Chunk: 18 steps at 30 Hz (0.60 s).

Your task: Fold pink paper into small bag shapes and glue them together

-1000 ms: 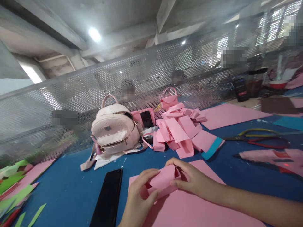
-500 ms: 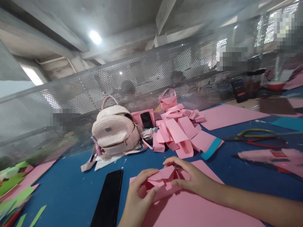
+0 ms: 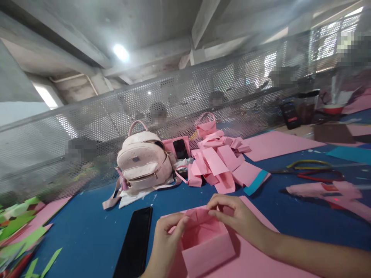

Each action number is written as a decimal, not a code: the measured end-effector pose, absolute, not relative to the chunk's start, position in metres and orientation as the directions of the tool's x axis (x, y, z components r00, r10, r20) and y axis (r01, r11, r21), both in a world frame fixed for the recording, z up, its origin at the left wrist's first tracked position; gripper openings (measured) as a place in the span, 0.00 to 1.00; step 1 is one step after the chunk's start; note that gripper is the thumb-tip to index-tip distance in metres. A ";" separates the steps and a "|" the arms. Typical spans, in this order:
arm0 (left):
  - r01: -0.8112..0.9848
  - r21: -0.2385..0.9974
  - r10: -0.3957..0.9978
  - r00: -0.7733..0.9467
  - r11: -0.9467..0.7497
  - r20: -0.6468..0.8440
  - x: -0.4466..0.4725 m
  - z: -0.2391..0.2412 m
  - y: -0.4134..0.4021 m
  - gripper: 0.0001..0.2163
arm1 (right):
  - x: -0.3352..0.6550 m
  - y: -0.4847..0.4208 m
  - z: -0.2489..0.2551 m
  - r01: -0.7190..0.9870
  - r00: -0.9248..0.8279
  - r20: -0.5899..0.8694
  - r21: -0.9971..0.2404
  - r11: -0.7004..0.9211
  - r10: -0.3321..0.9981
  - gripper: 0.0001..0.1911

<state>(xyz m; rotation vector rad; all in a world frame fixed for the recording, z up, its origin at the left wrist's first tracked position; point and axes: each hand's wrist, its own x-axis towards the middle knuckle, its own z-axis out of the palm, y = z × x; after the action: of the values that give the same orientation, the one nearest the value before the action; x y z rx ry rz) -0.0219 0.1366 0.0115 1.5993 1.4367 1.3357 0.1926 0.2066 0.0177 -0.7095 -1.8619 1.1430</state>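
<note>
A small folded pink paper box stands over a large pink sheet, its open top facing up. My left hand pinches the box's far left rim between thumb and fingers. At the far right rim, my right hand pinches the paper in the same way. Creases run down the far inner wall between the two hands. Part of the left wall is hidden behind my left hand.
Left of my hands lies a black phone. Behind stand a pale pink backpack and a heap of folded pink paper pieces. To the right are scissors and a pink glue gun. Green paper scraps lie far left.
The box's folded-in top flaps have opened up, so its hollow inside now shows. Both hands have shifted to its far rim, and the near wall now faces me.
</note>
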 end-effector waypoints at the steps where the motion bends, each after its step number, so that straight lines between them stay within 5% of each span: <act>1: 0.354 0.908 0.958 -0.094 -0.222 0.270 -0.021 0.012 0.136 0.23 | 0.192 0.206 0.019 0.058 -0.500 0.326 -0.912 0.406 0.803 0.16; 7: 0.215 0.971 0.994 -0.018 -0.105 0.112 -0.014 0.019 0.134 0.15 | 0.188 0.203 0.021 0.088 -0.517 0.246 -0.938 0.336 0.820 0.14; 14: 0.182 0.982 0.990 0.120 0.053 -0.076 -0.010 0.013 0.134 0.27 | 0.195 0.195 0.027 -0.023 -0.707 0.359 -0.873 0.487 0.610 0.15; 18: 0.146 0.984 0.973 0.193 0.102 -0.130 -0.011 0.010 0.137 0.28 | 0.196 0.198 0.028 -0.003 -0.711 0.361 -0.859 0.512 0.603 0.14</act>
<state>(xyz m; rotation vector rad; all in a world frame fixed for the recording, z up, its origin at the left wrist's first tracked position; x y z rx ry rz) -0.0114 0.1366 0.0102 1.3080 1.2058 0.9064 0.1957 0.1984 0.0282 -0.4878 -2.1017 1.1959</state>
